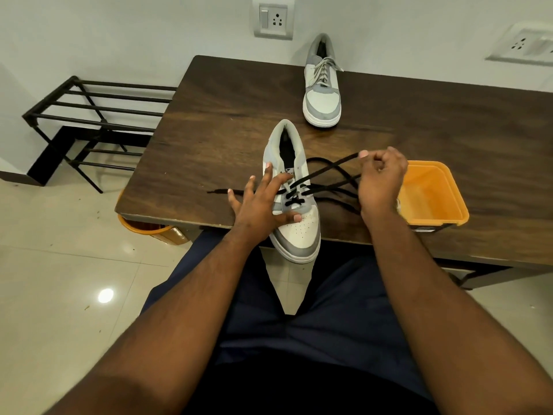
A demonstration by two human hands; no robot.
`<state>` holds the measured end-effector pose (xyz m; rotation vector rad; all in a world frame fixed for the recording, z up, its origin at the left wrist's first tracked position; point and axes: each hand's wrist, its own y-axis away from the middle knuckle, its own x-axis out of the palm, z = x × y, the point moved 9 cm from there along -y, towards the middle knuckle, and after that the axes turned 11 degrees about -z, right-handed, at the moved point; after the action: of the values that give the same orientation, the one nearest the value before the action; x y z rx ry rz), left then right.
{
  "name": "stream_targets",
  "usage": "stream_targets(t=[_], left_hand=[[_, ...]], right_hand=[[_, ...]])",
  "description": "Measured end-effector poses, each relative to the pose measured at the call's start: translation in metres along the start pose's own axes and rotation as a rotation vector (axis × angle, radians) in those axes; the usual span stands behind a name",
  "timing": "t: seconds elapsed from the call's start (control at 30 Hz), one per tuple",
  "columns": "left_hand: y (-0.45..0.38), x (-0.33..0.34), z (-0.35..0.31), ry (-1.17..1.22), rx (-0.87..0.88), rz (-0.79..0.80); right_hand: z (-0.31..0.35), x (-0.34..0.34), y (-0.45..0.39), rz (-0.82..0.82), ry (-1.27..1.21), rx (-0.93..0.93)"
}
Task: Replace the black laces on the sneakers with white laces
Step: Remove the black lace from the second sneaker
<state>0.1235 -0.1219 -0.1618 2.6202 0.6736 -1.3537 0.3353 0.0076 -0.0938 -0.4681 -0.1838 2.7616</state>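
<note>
Left hand (259,202) spread flat, pinning the near sneaker (294,205) at the table (209,115) edge; right hand (381,178) pinches the black lace (326,170). Yank hard, and it may slide off.

light: even, bright indoor | glare: lamp spot on floor tile (106,295) | shadows: soft | edges: wide-angle bowing | focus: sharp, forearms slightly soft
</note>
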Motion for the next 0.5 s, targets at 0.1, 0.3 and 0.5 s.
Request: stream_targets(t=[0.1,0.3,0.5], left_hand=[[-0.001,0.001,0.0,-0.002,-0.001,0.006],[-0.001,0.0,-0.001,-0.049,-0.006,-0.013],[0.0,-0.001,-0.001,-0.01,-0.012,0.005]], right_hand=[[0.024,0.022,0.028,0.168,0.179,-0.317],[0.036,0.076,0.084,0.54,0.575,-0.706],[0.044,0.038,0.032,0.213,0.248,-0.489]])
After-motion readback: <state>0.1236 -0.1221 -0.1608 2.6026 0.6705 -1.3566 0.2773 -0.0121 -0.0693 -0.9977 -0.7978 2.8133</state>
